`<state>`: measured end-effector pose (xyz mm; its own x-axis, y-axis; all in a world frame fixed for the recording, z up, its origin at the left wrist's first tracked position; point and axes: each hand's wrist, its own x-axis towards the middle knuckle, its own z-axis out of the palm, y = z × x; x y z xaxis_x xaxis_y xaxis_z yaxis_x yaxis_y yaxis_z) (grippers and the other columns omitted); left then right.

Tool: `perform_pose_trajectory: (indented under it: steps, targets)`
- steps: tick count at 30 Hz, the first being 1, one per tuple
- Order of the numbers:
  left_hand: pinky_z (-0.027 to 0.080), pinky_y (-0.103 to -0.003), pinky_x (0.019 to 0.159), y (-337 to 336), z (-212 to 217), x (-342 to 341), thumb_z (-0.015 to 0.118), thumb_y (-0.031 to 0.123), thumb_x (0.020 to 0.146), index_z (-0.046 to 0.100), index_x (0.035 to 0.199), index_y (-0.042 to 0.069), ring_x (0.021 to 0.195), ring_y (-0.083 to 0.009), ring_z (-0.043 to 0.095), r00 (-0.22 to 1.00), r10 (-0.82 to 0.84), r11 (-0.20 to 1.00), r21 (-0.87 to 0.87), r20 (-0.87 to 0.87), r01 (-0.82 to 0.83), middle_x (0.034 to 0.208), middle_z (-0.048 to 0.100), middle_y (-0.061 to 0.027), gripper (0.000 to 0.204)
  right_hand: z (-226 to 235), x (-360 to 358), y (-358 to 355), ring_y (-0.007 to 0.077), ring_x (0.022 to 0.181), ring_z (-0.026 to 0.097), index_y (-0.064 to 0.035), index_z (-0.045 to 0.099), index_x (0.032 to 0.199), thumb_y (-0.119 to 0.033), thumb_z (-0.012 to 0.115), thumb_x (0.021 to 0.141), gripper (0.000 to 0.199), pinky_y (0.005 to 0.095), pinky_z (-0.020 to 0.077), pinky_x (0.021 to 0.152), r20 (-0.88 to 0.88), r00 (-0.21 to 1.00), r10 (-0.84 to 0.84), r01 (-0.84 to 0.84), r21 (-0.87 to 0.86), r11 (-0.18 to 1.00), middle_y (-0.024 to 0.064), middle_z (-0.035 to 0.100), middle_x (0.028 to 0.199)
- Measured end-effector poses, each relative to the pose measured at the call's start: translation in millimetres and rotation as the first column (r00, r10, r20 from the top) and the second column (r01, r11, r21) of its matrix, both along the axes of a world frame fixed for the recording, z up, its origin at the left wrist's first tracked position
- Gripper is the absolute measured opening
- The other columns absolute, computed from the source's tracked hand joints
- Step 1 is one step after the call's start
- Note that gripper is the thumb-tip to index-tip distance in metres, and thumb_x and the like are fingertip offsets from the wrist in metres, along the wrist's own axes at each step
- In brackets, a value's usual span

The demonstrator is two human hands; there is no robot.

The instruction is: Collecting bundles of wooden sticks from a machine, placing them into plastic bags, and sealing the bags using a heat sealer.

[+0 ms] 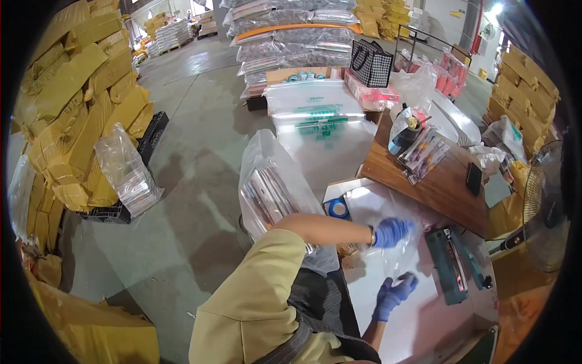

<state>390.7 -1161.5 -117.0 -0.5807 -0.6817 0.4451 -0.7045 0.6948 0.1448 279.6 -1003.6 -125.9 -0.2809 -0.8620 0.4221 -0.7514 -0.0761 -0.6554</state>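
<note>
Both my hands wear blue gloves above a white work surface. My left hand, reached far across to the right, is closed on a thin clear plastic bag. The bag hangs toward my right hand, nearer to me, whose thumb and fingers are spread apart beside its lower end. A dark green hand-lever heat sealer lies just right of the hands. Left of my left hand is a roll of blue tape. How the bag's film is folded inside the left hand is hidden.
A clear sack of flat packets stands left of the work surface. Beyond are a brown wooden board with a phone, and plastic film sheets. A fan stands right; wrapped cartons are stacked left.
</note>
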Motion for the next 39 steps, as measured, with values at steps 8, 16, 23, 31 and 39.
perform_pose_trajectory:
  steps: [8, 16, 23, 31, 39]
  targets:
    - [0.045, -0.033, 0.046, -20, -37, 39, 0.046, 0.02, 0.076, 0.035, 0.127, 0.007, 0.06, -0.0219, 0.057, 0.864, -0.152, 0.888, -0.318, 0.48, 0.333, 0.118, 0.046, -0.0247, 0.054, -49, -112, -101, 0.0292, 0.116, 0.036, -0.0044, 0.034, 0.123, -0.013, 0.076, 0.057, 0.079, 0.038, 0.0307, 0.096, 0.179, 0.977, -0.116, 0.147, -0.169, 0.975, 0.0164, 0.035, 0.127]
    - [0.05, -0.034, 0.058, 24, 61, -9, 0.063, 0.024, 0.071, 0.057, 0.103, 0.014, 0.065, -0.0246, 0.06, 0.623, -0.782, 0.58, 0.342, -0.02, 0.739, 0.128, 0.04, -0.0074, 0.035, -96, -117, 19, 0.012, 0.07, 0.044, -0.0062, 0.047, 0.091, -0.01, 0.053, 0.076, 0.017, 0.0284, 0.0411, 0.063, 0.486, 0.837, -0.251, 0.29, -0.005, 0.957, 0.0033, 0.046, 0.078]
    - [0.038, -0.039, 0.091, 34, -90, -133, 0.067, 0.03, 0.067, 0.04, 0.12, -0.001, 0.114, -0.0347, 0.039, 0.7, -0.62, 0.582, 0.39, -0.354, 0.713, 0.127, 0.037, -0.0197, 0.067, 52, -101, 186, 0.0158, 0.093, 0.052, -0.0036, 0.053, 0.105, -0.01, 0.059, 0.077, 0.029, 0.0301, 0.0417, 0.083, 0.469, 0.877, -0.105, 0.133, -0.027, 0.991, 0.0067, 0.056, 0.101]
    - [0.019, -0.038, 0.103, 89, -105, -206, 0.055, 0.032, 0.076, 0.038, 0.124, 0.002, 0.125, -0.0272, 0.025, 0.844, -0.536, 0.824, 0.22, -0.001, 0.523, 0.133, 0.03, -0.0137, 0.059, 101, -313, 350, 0.0318, 0.1, 0.046, -0.0037, 0.049, 0.108, -0.007, 0.056, 0.065, 0.044, 0.037, 0.0391, 0.086, -0.467, 0.191, -0.863, 0.89, -0.288, 0.353, 0.0149, 0.052, 0.103]
    - [0.019, -0.041, 0.102, 108, -108, -234, 0.054, 0.024, 0.076, 0.042, 0.121, 0.001, 0.123, -0.0289, 0.028, 0.825, -0.564, 0.816, 0.145, -0.011, 0.56, 0.13, 0.036, -0.015, 0.053, 96, -450, 299, 0.0313, 0.09, 0.054, -0.0068, 0.055, 0.099, -0.021, 0.052, 0.074, 0.029, 0.0425, 0.0424, 0.078, -0.781, 0.389, -0.489, 0.828, 0.064, 0.557, 0.0148, 0.057, 0.089]
